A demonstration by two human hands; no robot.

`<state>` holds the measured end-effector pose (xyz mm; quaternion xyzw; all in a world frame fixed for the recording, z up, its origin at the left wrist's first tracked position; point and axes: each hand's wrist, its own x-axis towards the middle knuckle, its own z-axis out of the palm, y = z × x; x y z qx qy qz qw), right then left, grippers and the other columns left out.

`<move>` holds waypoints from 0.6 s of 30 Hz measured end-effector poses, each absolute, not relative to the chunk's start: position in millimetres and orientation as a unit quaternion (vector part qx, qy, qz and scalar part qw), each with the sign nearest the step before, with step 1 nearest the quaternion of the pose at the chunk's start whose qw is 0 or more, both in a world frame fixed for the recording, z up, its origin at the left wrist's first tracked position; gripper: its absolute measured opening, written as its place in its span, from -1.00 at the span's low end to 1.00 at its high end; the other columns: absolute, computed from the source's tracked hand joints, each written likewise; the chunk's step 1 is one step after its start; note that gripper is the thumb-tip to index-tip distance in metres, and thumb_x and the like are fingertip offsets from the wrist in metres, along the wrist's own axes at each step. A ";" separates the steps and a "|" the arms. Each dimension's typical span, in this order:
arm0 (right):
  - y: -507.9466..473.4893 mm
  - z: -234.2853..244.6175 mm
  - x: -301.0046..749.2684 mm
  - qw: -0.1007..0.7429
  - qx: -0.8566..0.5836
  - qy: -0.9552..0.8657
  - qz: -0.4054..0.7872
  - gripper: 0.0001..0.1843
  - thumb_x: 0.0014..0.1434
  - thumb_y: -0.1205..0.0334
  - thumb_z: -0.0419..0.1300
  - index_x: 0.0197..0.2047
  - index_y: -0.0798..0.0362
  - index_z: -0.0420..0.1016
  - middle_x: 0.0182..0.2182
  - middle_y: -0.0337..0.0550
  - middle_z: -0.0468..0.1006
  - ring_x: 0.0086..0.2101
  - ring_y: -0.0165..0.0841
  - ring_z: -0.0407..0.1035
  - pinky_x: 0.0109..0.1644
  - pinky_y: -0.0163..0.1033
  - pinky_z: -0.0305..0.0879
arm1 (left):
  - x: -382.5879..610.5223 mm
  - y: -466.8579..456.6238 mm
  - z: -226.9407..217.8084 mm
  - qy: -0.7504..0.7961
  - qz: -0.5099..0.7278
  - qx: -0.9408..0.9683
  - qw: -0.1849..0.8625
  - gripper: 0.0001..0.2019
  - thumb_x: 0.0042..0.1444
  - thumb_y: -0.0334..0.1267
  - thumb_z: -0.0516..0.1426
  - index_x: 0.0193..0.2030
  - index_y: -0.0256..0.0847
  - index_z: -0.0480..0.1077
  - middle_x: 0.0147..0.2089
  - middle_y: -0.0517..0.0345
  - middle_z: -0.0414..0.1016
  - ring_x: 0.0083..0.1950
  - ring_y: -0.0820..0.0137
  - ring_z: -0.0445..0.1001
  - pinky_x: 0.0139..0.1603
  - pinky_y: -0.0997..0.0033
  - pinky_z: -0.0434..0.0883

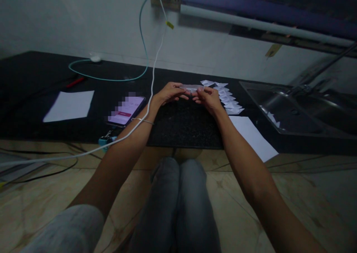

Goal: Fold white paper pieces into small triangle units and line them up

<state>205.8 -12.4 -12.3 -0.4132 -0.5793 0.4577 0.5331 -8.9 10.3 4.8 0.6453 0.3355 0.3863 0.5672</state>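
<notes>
A small strip of folded white paper is stretched between my two hands, just above the black counter. My left hand pinches its left end with the thumb and fingers. Its right end is pinched in my right hand. Beside my right hand lies a row of several small folded paper pieces, pointed and overlapping. A flat white sheet of paper rests near the front edge, by my right forearm.
Left of my left arm lie a lit phone and another white sheet. A white cable passes over my left forearm. A metal sink is at the right, with some white paper at its rim.
</notes>
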 end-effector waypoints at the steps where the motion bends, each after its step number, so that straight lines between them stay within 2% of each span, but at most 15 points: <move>1: -13.0 -11.4 205.3 0.537 -0.405 -0.568 0.474 -0.54 0.01 -0.16 0.42 -0.18 0.01 0.55 -0.32 -0.09 0.67 -0.39 -0.37 0.54 -0.27 -0.24 0.53 | -8.4 11.5 3.9 0.334 0.387 0.642 0.571 -0.71 0.10 -0.25 0.32 -0.07 -0.36 0.55 -0.11 -0.15 0.65 -0.25 0.43 0.62 -0.46 0.57 0.31; 4: -14.5 -9.1 204.0 0.544 -0.395 -0.540 0.505 -0.63 0.03 0.00 0.44 -0.16 0.02 0.56 -0.26 -0.10 0.68 -0.29 -0.36 0.57 -0.14 -0.21 0.56 | -7.5 13.3 1.9 0.325 0.391 0.631 0.586 -0.70 0.13 -0.25 0.30 -0.03 -0.37 0.55 -0.06 -0.18 0.64 -0.20 0.41 0.63 -0.39 0.56 0.37; 6: -15.2 -8.2 203.1 0.547 -0.393 -0.532 0.513 -0.65 0.04 0.02 0.44 -0.17 0.01 0.56 -0.25 -0.11 0.68 -0.24 -0.35 0.58 -0.08 -0.18 0.55 | -7.1 11.9 2.3 0.320 0.398 0.627 0.588 -0.67 0.13 -0.23 0.30 0.01 -0.35 0.54 -0.03 -0.17 0.63 -0.15 0.40 0.63 -0.34 0.56 0.40; 13: -15.1 -7.6 199.4 0.566 -0.412 -0.530 0.478 -0.56 -0.05 -0.21 0.43 -0.30 -0.03 0.57 -0.33 -0.14 0.66 -0.21 -0.33 0.57 -0.10 -0.19 0.56 | -6.2 2.5 5.9 0.326 0.399 0.639 0.571 -0.60 0.15 -0.07 0.30 0.06 -0.26 0.56 -0.04 -0.15 0.64 -0.06 0.34 0.63 -0.22 0.48 0.44; 18: -15.0 -6.8 200.0 0.572 -0.413 -0.529 0.473 -0.53 -0.06 -0.24 0.42 -0.33 -0.01 0.56 -0.34 -0.14 0.66 -0.21 -0.33 0.57 -0.09 -0.19 0.56 | -7.4 0.9 6.5 0.332 0.386 0.654 0.558 -0.57 0.16 0.02 0.27 0.02 -0.28 0.59 -0.06 -0.18 0.64 -0.02 0.27 0.62 -0.19 0.43 0.44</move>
